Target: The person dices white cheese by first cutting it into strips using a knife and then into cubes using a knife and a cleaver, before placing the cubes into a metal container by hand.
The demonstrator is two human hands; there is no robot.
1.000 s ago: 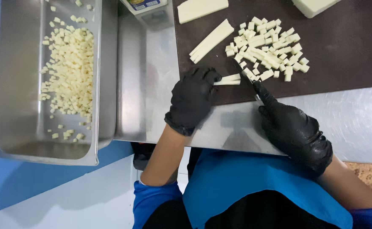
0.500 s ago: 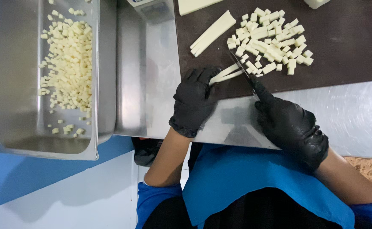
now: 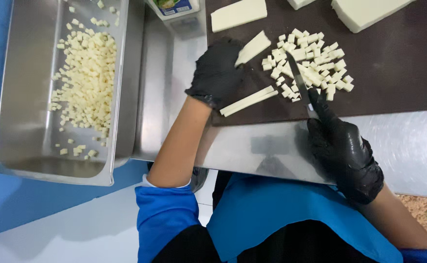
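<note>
The dark cutting board (image 3: 393, 78) on the steel surface (image 3: 408, 146) is my landmark. Off its left edge sits a deep steel pan (image 3: 13, 122) scattered with small white cubes. At the board's far edge lie big white cheese blocks (image 3: 364, 10) and a flat slab (image 3: 237, 13). Mid-board is a heap of diced cubes (image 3: 320, 58), with 2 long strips (image 3: 250, 100) near the board's front left corner.

The cheese looks soft yet firm enough to keep clean edges, likely a little slick and easy to break, so I would hold a strip flat from above.

The left hand (image 3: 216, 73), black-gloved, has its fingers curled down on a wedge-shaped slice (image 3: 253, 47). The right hand (image 3: 345, 156) is wrapped tight around a knife (image 3: 298, 80), its blade at the heap.
</note>
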